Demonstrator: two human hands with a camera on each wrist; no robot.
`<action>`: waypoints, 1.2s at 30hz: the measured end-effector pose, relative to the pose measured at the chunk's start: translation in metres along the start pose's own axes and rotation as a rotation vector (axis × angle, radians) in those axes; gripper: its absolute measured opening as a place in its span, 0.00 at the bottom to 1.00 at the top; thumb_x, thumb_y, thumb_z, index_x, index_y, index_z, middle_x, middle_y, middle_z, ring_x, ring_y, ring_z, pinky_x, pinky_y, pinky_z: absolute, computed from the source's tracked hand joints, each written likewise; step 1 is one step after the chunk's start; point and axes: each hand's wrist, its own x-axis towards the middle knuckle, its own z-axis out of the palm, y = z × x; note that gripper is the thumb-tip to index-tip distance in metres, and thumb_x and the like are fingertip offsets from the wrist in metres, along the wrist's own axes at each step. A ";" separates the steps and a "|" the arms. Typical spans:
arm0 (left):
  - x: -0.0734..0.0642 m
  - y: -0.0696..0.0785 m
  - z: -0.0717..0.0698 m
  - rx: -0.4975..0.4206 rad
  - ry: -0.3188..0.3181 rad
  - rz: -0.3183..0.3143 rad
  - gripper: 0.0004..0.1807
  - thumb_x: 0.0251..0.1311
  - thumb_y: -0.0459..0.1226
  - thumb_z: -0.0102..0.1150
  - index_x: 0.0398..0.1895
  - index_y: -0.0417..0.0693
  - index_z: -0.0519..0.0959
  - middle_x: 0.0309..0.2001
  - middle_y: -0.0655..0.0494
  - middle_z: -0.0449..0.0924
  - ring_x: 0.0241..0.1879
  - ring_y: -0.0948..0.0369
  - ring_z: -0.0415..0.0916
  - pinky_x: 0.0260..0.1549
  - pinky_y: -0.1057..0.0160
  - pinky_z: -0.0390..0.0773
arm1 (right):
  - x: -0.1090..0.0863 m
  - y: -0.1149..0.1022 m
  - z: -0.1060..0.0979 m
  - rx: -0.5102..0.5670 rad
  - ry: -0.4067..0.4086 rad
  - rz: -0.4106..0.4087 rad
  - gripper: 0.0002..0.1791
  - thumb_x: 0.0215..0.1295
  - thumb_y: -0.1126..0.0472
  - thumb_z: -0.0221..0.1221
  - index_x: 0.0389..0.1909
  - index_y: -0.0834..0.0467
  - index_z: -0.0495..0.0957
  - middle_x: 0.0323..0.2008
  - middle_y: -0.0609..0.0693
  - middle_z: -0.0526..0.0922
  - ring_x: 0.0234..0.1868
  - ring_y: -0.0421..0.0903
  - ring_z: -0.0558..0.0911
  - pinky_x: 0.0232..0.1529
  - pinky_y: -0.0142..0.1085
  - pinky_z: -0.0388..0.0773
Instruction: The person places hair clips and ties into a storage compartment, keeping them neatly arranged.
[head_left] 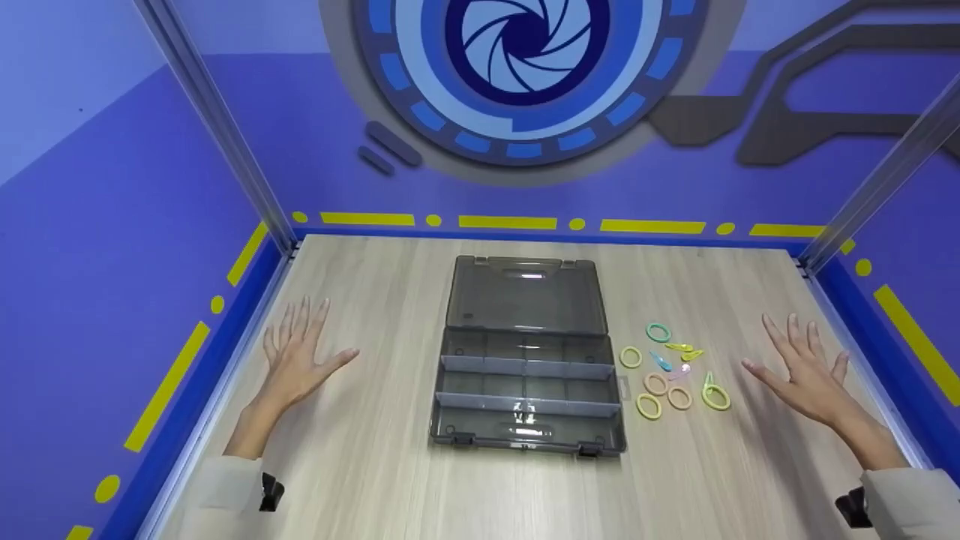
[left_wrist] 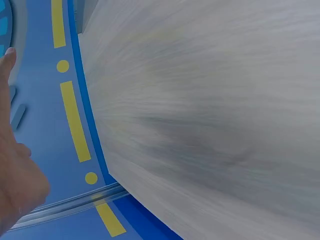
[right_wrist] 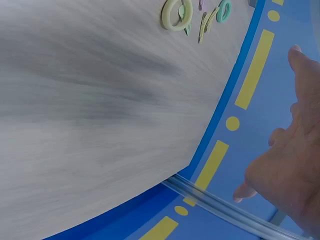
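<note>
My left hand (head_left: 297,369) is held over the left side of the table, fingers spread and straight, holding nothing. On the right side my right hand (head_left: 808,381) is spread in the same way, also with nothing in it. Between them lies a grey see-through compartment box (head_left: 526,446), its lid (head_left: 526,296) laid back flat. Nearest the right hand is a loose group of hair ties and hair clips. It includes a yellow-green hair tie (head_left: 716,397), a teal hair tie (head_left: 658,332), a peach hair tie (head_left: 679,398), a blue hair clip (head_left: 661,361) and a yellow hair clip (head_left: 691,355).
The wood-grain table (head_left: 360,465) is closed in by blue walls (head_left: 120,247) at the back and sides. Metal posts (head_left: 217,124) stand at the rear corners. Inside the box, pale dividers (head_left: 525,367) part it into rows.
</note>
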 end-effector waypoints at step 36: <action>0.000 0.041 0.074 -0.670 -0.149 -0.106 0.37 0.69 0.40 0.64 0.78 0.47 0.62 0.66 0.40 0.75 0.65 0.44 0.73 0.66 0.42 0.70 | -0.017 -0.014 0.043 0.333 0.004 -0.006 0.28 0.78 0.58 0.55 0.74 0.65 0.64 0.62 0.71 0.76 0.49 0.15 0.71 0.43 0.23 0.77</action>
